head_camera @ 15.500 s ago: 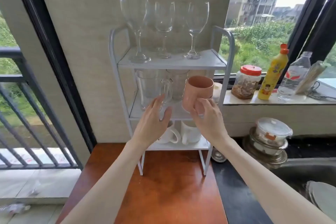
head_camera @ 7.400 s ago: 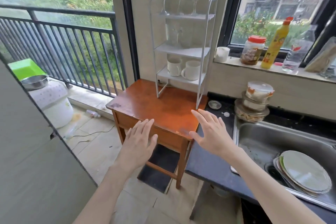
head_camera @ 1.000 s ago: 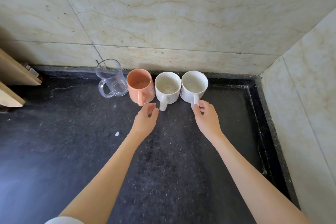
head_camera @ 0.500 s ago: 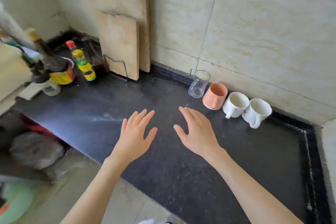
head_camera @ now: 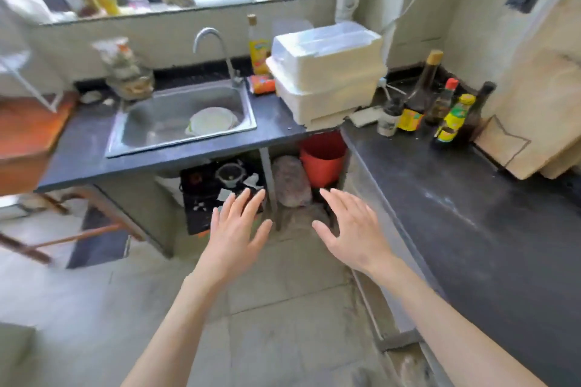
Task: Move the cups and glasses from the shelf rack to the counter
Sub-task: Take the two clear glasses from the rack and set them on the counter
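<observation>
My left hand [head_camera: 237, 229] and my right hand [head_camera: 352, 229] hover side by side over the tiled floor, both empty with fingers spread. The dark counter [head_camera: 471, 214] runs along the right. Only a white leg of the shelf rack [head_camera: 28, 85] shows at the far left, standing on the orange wooden table [head_camera: 28, 132]. No cups or glasses are in view.
A steel sink [head_camera: 182, 122] with plates sits ahead, a tap behind it. White foam boxes [head_camera: 327, 72] are stacked at the counter corner. Sauce bottles [head_camera: 440, 110] and a wooden cutting board [head_camera: 534, 97] stand on the right. A red bucket [head_camera: 323, 157] sits under the counter.
The view has swung left, away from the row of cups on the counter toward the sink and window. Both hands stay empty and spread, now over the floor.
</observation>
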The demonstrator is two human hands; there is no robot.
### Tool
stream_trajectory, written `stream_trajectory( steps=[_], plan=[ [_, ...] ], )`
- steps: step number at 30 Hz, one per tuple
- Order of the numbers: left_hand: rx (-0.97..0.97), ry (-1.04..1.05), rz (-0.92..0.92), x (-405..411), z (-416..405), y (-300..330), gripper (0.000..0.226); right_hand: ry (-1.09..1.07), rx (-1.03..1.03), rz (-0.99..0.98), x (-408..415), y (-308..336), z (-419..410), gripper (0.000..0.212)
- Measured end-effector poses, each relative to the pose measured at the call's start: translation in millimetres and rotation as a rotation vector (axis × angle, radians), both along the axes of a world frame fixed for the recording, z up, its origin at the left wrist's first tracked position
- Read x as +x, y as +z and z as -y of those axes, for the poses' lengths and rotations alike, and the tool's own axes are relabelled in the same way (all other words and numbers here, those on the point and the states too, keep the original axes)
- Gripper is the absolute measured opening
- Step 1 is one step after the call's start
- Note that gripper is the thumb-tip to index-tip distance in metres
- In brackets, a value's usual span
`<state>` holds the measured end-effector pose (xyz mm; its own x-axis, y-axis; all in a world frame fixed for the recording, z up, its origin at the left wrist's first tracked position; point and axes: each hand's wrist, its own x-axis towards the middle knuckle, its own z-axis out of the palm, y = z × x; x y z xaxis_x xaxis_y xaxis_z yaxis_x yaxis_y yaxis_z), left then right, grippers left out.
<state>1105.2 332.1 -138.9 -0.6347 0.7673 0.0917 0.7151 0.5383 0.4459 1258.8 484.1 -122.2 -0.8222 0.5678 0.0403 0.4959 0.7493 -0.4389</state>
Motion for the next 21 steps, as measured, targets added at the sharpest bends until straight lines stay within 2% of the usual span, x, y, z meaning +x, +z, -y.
stream_trajectory(
  steps=[6,12,21],
  plan=[
    [0.033,0.315,0.021,-81,109,7,0.056,0.305,0.037,-0.063,-132,11,72,0.061],
    [0.019,0.574,0.016,-165,183,8,0.055,0.532,0.044,-0.068,-259,11,129,0.062],
    [-0.047,0.707,-0.076,-338,243,66,0.055,0.746,0.063,-0.155,-468,37,187,0.062]
  ],
)
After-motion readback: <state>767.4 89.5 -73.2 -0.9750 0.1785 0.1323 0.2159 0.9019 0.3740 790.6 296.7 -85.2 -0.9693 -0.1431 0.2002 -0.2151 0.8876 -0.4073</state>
